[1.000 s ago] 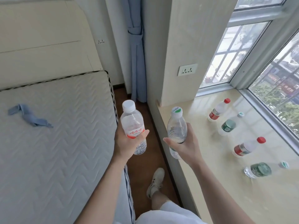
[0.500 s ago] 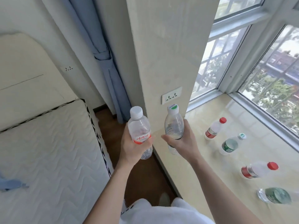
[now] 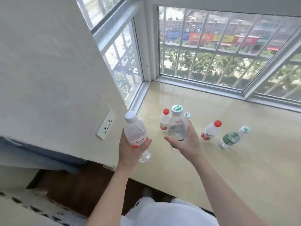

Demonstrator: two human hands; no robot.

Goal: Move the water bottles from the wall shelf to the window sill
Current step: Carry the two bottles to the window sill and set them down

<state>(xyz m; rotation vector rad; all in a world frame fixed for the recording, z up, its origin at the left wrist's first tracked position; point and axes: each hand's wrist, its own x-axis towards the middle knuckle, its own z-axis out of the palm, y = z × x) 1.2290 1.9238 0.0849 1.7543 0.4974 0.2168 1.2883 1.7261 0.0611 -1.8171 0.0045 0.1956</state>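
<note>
A second ago the person was looking down along the bed and the floor, and both bottles were held out over the gap beside the sill. Now the person has turned to face the window (image 3: 211, 49), and both hands have come over the window sill (image 3: 244, 168).

The left hand (image 3: 132, 150) wraps its fingers round a white-cap bottle (image 3: 136, 132) with a red label. The right hand (image 3: 187, 142) wraps round a green-and-white-cap bottle (image 3: 177, 126). Both bottles are up in the air, tipped a little, and are not set down yet. So I think the carrying part is nearly over and the putting down comes next.

Four bottles are on the sill already:
- a far red-cap bottle (image 3: 163, 119)
- a green-cap one (image 3: 187, 115), mostly hidden behind the right hand's bottle
- a near red-cap bottle (image 3: 211, 130)
- a green-label bottle (image 3: 232, 137) at the right

The sill is pale yellow and shiny, and the light bounces off it. There looks to be bare room in front of the four bottles. A smooth top like that may let a bottle slide or tip.

A white wall socket (image 3: 105, 125) sits on the cream wall (image 3: 48, 62) at the left. Brown floor (image 3: 81, 190) shows below. Outside there are bars, green trees and bright shop signs.
</note>
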